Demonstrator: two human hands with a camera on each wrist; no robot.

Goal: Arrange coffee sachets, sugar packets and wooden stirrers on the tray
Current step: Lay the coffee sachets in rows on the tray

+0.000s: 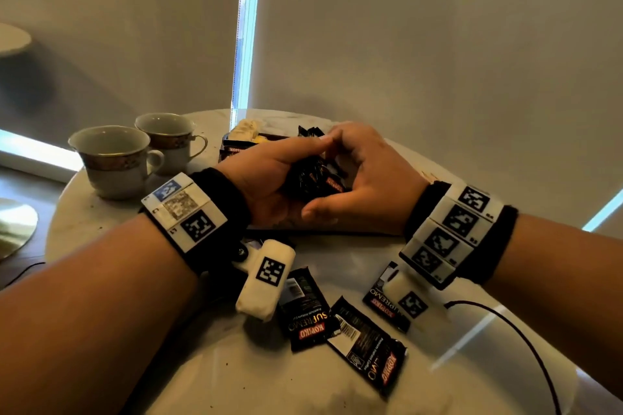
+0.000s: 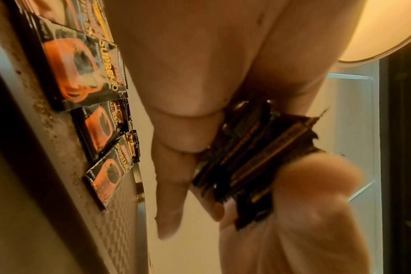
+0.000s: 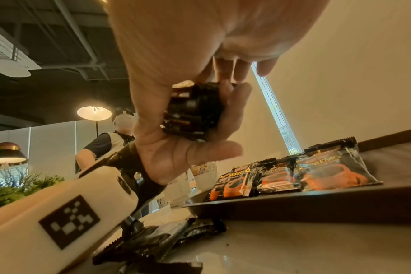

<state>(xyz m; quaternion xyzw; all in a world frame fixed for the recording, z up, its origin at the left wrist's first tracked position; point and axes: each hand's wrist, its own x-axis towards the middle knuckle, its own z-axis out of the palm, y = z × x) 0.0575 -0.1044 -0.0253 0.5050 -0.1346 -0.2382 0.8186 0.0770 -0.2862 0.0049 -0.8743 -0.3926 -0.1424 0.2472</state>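
Marble table (image 1: pixel 236 364) carried the tray (image 3: pixel 293 204), where a row of sachets (image 3: pixel 277 178) already lay. Your left hand (image 1: pixel 266 175) and right hand (image 1: pixel 364 178) both curled fingers round the sachet stack (image 1: pixel 312 180); you needed to peel one off at a time.

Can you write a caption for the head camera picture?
Both hands hold a coffee sachet bundle above the tray.

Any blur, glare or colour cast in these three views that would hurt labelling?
Head view: bright window strip flares, sachets on the table readable. Left wrist view: warm orange cast, right hand motion-blurred, held sachet stack dark. Right wrist view: lamp glares, tray sachets sharp, left hand slightly soft.
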